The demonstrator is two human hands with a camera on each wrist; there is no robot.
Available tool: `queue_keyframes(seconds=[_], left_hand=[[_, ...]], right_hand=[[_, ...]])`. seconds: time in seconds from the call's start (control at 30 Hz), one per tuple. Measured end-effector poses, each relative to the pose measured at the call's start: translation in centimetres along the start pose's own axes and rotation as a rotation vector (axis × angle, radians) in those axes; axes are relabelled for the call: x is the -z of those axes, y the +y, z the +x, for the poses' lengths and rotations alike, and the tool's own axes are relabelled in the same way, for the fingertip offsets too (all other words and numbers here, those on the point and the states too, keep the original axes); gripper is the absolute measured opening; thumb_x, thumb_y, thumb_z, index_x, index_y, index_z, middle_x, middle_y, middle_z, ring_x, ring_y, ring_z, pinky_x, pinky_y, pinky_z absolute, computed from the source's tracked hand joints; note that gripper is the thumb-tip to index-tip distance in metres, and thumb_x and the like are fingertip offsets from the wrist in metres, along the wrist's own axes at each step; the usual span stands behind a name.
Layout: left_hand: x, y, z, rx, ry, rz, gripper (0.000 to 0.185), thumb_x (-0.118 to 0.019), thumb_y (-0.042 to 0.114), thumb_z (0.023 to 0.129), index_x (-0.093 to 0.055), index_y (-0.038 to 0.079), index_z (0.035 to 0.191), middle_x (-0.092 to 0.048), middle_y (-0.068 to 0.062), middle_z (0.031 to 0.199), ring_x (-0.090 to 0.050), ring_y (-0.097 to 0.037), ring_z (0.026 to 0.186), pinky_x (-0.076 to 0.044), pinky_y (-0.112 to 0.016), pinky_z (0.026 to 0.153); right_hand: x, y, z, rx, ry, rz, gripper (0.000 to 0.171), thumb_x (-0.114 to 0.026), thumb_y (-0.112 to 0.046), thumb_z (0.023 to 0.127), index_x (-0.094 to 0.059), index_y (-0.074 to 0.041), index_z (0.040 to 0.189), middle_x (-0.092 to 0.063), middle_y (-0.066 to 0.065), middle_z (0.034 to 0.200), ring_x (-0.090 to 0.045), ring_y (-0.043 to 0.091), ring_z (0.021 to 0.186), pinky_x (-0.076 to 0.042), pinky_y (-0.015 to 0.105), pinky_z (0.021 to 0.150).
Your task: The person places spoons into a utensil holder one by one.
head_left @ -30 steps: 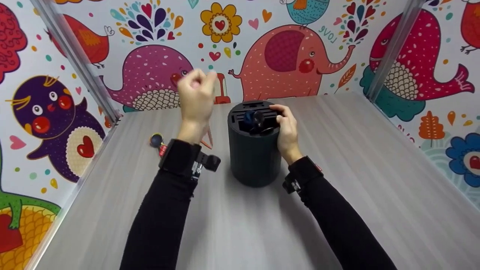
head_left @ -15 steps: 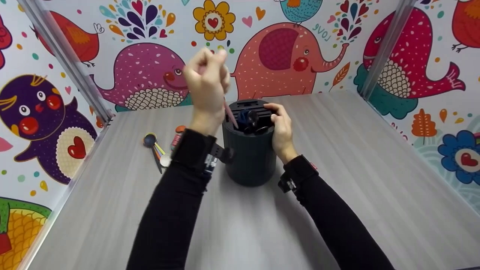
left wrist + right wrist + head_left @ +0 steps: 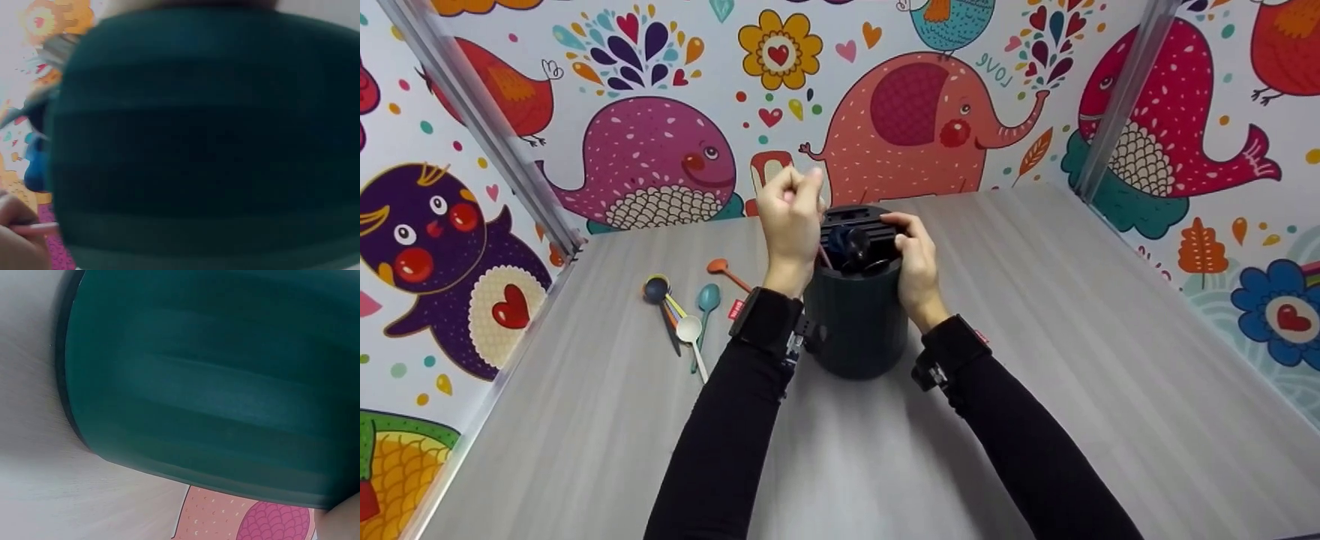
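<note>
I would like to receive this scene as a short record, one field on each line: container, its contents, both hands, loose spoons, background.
Container: dark green, round, upright on the table
Contents: dark utensils; exact kinds unclear
Left hand: pinches a pink handle at the container's top
Right hand: holds the container's rim
Loose spoons: teal spoon, white spoon, orange spoon, dark spoon, left of container
Background: wall with cartoon animals

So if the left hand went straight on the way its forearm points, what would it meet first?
Likely the back wall; the left hand seems higher than the holder, though depth is unclear.
</note>
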State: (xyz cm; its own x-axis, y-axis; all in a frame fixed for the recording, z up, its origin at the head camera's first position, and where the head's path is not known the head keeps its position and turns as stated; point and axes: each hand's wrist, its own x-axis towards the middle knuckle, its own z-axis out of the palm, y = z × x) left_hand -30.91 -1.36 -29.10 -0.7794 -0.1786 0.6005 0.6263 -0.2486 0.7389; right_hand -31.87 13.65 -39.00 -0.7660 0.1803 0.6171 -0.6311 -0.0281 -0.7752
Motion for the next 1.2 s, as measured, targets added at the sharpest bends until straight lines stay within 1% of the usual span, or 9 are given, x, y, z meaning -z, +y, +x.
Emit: queue_keyframes(seconds=[0.17, 0.23, 0.3, 0.43, 0.63, 0.73, 0.87, 0.97, 1.2], left_hand=[[0.9, -1.2, -0.2, 0.022, -0.012, 0.331, 0.045, -0.059, 0.002, 0.094, -0.036, 0.019, 0.059, -0.034, 0.006, 0.055, -0.031, -0.007, 0.051, -0.022, -0.024, 0.051], [1.2, -1.4, -0.3, 0.05, -0.038, 0.478, 0.045, -0.061, 0.006, 0.094, -0.035, 0.019, 0.059, -0.032, 0.006, 0.056, -0.031, -0.008, 0.053, -0.025, -0.024, 0.054], [1.4, -1.5, -0.3, 0.089, -0.065, 0.577, 0.046, -0.062, 0.009, 0.094, -0.035, 0.019, 0.059, -0.033, 0.005, 0.056, -0.034, -0.01, 0.054, -0.027, -0.025, 0.055], [1.8, -1.5, -0.5, 0.141, -0.114, 0.66, 0.046, -0.06, 0.018, 0.101, -0.036, 0.017, 0.061, -0.035, 0.003, 0.059, -0.036, -0.014, 0.057, -0.029, -0.028, 0.061], [1.8, -1.9, -1.2, 0.091, -0.213, 0.804, 0.042, -0.036, 0.027, 0.111, -0.038, 0.016, 0.071, -0.035, 0.001, 0.066, -0.04, -0.021, 0.07, -0.031, -0.041, 0.085], [1.8, -2.2, -1.6, 0.052, -0.232, 0.812, 0.041, -0.032, 0.027, 0.111, -0.04, 0.014, 0.073, -0.037, 0.0, 0.069, -0.047, -0.025, 0.081, -0.03, -0.048, 0.093], [2.0, -2.5, -2.0, 0.021, -0.234, 0.78, 0.039, -0.031, 0.028, 0.111, -0.048, 0.011, 0.08, -0.042, -0.001, 0.073, -0.048, -0.026, 0.085, -0.03, -0.045, 0.092], [2.2, -2.7, -2.4, 0.005, -0.23, 0.737, 0.038, -0.031, 0.03, 0.11, -0.054, 0.007, 0.091, -0.049, -0.002, 0.082, -0.049, -0.024, 0.088, -0.03, -0.043, 0.089], [3.8, -2.6, -2.0, -0.051, -0.132, 0.565, 0.036, -0.041, 0.036, 0.103, -0.058, 0.005, 0.112, -0.052, -0.01, 0.108, -0.05, -0.021, 0.102, -0.038, -0.037, 0.092]], right_hand=[[-0.2, -0.2, 0.1, 0.007, -0.004, -0.018, 0.044, -0.037, -0.01, 0.088, -0.062, 0.007, 0.12, -0.063, 0.018, 0.119, -0.057, 0.021, 0.107, -0.04, 0.032, 0.097], [-0.3, -0.3, 0.1, 0.01, -0.008, -0.027, 0.044, -0.037, -0.011, 0.088, -0.062, 0.007, 0.12, -0.063, 0.018, 0.119, -0.057, 0.021, 0.107, -0.04, 0.032, 0.098], [-0.4, -0.3, 0.1, 0.015, -0.012, -0.029, 0.044, -0.037, -0.011, 0.088, -0.062, 0.007, 0.12, -0.063, 0.018, 0.119, -0.057, 0.021, 0.107, -0.04, 0.032, 0.098], [-0.4, -0.3, 0.2, 0.012, -0.014, -0.027, 0.044, -0.037, -0.01, 0.088, -0.062, 0.007, 0.12, -0.063, 0.019, 0.12, -0.057, 0.022, 0.108, -0.04, 0.031, 0.098], [-0.4, -0.5, 0.3, 0.006, -0.013, -0.027, 0.045, -0.037, -0.01, 0.088, -0.062, 0.008, 0.121, -0.063, 0.02, 0.122, -0.057, 0.023, 0.108, -0.04, 0.031, 0.097], [-0.3, -0.5, 0.3, -0.001, -0.007, -0.028, 0.044, -0.037, -0.01, 0.089, -0.063, 0.007, 0.121, -0.063, 0.019, 0.121, -0.057, 0.022, 0.107, -0.04, 0.031, 0.097], [-0.1, -0.4, 0.3, -0.011, 0.0, -0.033, 0.044, -0.037, -0.01, 0.089, -0.063, 0.006, 0.121, -0.063, 0.018, 0.122, -0.057, 0.021, 0.108, -0.04, 0.031, 0.097], [0.0, -0.3, 0.2, -0.016, 0.003, -0.031, 0.044, -0.036, -0.008, 0.089, -0.062, 0.007, 0.121, -0.063, 0.019, 0.122, -0.057, 0.021, 0.108, -0.04, 0.031, 0.097], [0.1, -0.3, 0.0, -0.021, 0.0, -0.02, 0.044, -0.037, -0.009, 0.088, -0.062, 0.008, 0.121, -0.062, 0.02, 0.122, -0.056, 0.022, 0.108, -0.039, 0.031, 0.097]])
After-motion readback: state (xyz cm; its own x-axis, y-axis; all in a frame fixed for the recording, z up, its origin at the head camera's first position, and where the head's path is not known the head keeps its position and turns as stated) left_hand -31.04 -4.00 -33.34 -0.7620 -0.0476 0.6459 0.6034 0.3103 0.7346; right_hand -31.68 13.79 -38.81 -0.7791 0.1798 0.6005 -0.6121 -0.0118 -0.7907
